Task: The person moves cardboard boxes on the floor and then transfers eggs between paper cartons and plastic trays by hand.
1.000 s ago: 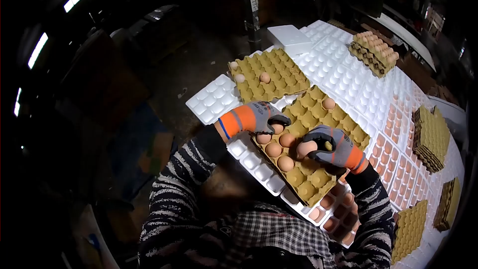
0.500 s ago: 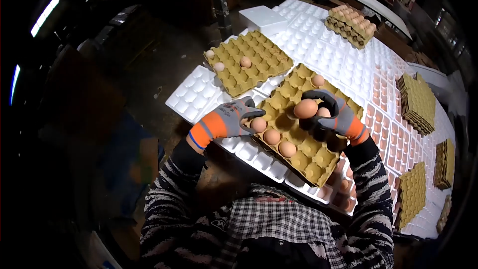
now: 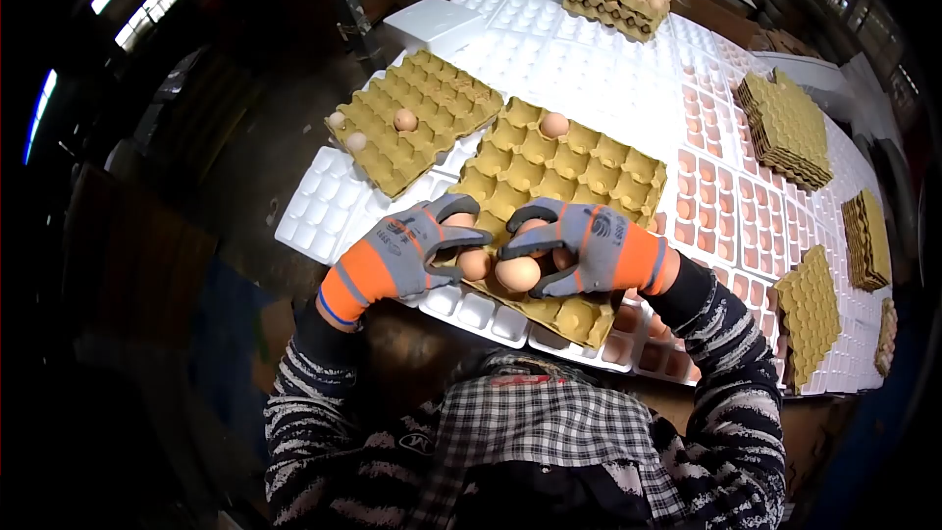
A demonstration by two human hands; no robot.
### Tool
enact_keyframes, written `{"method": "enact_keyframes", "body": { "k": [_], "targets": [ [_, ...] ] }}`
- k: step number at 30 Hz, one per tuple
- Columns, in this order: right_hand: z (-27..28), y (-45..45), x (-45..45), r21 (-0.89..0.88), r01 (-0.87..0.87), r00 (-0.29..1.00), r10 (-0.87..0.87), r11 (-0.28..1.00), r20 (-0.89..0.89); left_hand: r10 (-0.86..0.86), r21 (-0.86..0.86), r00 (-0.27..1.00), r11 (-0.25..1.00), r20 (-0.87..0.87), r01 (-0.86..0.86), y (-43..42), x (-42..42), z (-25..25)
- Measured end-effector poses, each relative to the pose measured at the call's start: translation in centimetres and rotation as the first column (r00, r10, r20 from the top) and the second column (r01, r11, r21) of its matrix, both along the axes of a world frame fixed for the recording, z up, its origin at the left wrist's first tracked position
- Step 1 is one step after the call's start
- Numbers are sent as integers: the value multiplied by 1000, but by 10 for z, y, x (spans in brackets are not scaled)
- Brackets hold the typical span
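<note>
While both gloved hands work over the nearer pulp tray, only a small part of that tray (image 3: 520, 177) holds eggs. The left hand (image 3: 407, 240) curls its thumb and fingers around a brown egg (image 3: 473, 263) near the tray's close edge, though whether it is gripping or merely touching I cannot tell; another egg shows partly under its fingers. The right hand (image 3: 589, 245) appears to pinch a paler egg (image 3: 517, 275) between thumb and fingers, beside the first, with more shell half hidden behind its fingers. A lone egg (image 3: 554, 125) sits at the far edge, and most visible cups between carry nothing. Judged by that, the filling of this tray is at an early stage. The second pulp tray (image 3: 442, 98), to the left, holds just three eggs. Toward the right, white plastic trays (image 3: 734, 216) bear many eggs, while a stack (image 3: 618, 2) at the back is topped with a full-looking layer.
</note>
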State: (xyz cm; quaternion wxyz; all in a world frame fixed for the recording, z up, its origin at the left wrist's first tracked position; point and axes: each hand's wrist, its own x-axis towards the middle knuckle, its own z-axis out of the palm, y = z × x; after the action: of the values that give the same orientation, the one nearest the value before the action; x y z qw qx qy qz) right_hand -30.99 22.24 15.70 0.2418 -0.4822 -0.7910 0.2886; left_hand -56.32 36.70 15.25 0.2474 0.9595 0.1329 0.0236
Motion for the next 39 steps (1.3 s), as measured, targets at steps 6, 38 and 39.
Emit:
{"method": "enact_keyframes", "body": {
  "k": [6,38,39],
  "targets": [
    [-31,-49,107,-279,136,653,-298,951,-696,34,85,998,996,46,-38,-9,14,3],
    [-142,36,370,397,717,640,-767,573,-51,113,394,920,918,-376,49,51,506,-81],
    [-153,46,363,454,670,641,-766,588,47,170,384,921,923,-350,-25,54,508,-82]
  ]
}}
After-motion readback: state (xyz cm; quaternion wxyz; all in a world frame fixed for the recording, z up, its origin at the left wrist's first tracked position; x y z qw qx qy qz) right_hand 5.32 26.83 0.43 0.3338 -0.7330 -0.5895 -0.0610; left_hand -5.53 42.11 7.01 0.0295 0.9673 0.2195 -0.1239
